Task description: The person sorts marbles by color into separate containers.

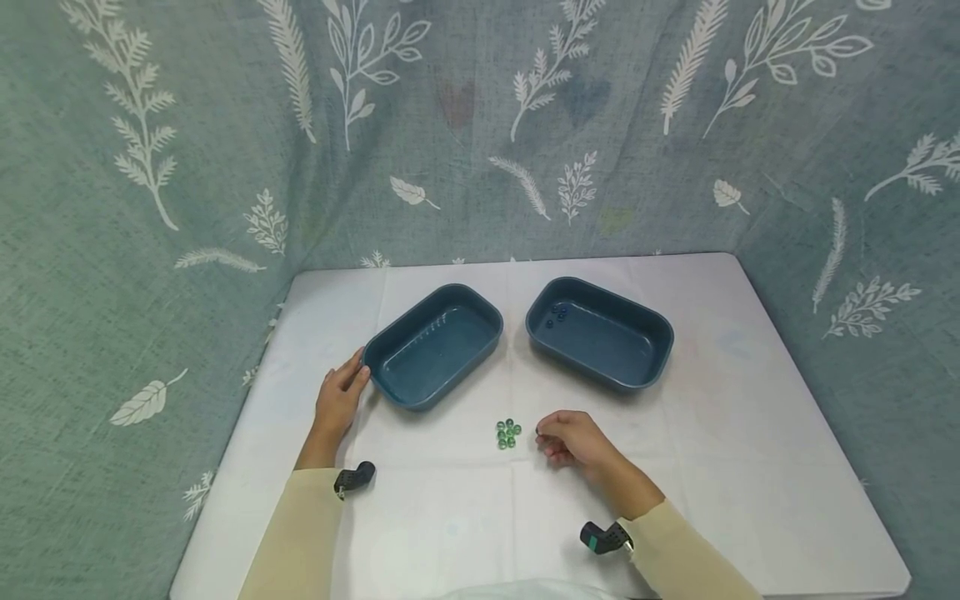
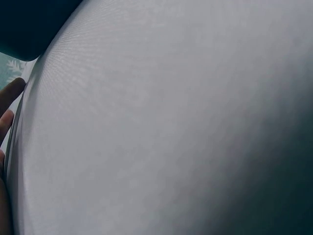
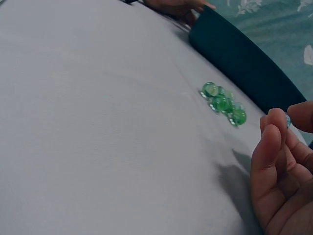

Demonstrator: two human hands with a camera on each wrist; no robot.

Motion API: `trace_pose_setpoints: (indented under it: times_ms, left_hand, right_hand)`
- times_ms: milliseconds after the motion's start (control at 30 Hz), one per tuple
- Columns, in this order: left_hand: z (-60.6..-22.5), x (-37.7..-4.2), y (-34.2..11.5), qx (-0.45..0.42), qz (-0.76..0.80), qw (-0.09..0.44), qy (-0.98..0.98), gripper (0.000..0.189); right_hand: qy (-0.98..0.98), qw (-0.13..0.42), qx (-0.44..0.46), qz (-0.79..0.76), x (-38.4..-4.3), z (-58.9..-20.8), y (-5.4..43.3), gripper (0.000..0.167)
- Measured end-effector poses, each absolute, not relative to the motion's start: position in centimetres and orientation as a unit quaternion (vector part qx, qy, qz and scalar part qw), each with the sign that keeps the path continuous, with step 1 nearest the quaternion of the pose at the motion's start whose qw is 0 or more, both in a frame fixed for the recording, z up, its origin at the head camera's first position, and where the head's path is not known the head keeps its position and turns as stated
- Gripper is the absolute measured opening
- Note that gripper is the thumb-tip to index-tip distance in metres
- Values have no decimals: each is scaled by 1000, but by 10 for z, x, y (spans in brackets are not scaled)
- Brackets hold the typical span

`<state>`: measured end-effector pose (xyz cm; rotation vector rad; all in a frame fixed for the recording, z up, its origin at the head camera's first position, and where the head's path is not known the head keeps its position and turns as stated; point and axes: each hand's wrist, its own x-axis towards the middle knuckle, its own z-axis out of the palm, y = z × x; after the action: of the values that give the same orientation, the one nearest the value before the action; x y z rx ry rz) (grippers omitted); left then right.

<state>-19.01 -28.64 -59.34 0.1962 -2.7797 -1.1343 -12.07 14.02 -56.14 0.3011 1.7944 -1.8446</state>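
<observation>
Between thumb and fingertips, my right hand (image 1: pixel 576 440) pinches a small bluish glass marble (image 3: pixel 288 121), mostly hidden by the fingers in the right wrist view. Just left of this hand, several green glass marbles (image 1: pixel 507 434) lie in a loose cluster on the white cloth. My left hand (image 1: pixel 339 402) rests at the near left end of the left dark blue tray (image 1: pixel 420 406), fingers loosely extended against its outer side. No marbles show in that tray. Several dark blue marbles (image 1: pixel 558 315) lie at the left end of the right dark blue tray (image 1: pixel 600 381).
A white cloth covers the table (image 1: pixel 442 525). Both trays stand toward the back, angled away from each other with a narrow gap between. Leaf-patterned green-blue curtains (image 1: pixel 480 200) enclose the back and sides. A small black camera (image 1: pixel 355 477) is strapped at each wrist.
</observation>
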Motion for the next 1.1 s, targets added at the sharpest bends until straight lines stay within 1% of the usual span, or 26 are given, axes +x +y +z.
trace_pose_setpoints:
  times_ms: [267,500,733,867,1100]
  left_hand:
    - [-594,-191,-286,69,-379,70,-920,61]
    - [-594,-191,-287,55,-370,75,-924,61]
    - [-592,-191,-287,53,-374,71,-923,61]
    - [-591,-190,-287,57,-377,69,-922,61]
    - [-593,-191,-287,59,-375,72,-922,60]
  right_hand:
    - [663,238,115,-700,-133,-547,157,23]
    - [687,214,100,-687,-147,-534,171,19]
    - [707,200,83,-673,-159,-519,182,27]
    - [712,191,76,-671,-164,-511,187,28]
    - [722,189,68,-662,-174,-496,197,34]
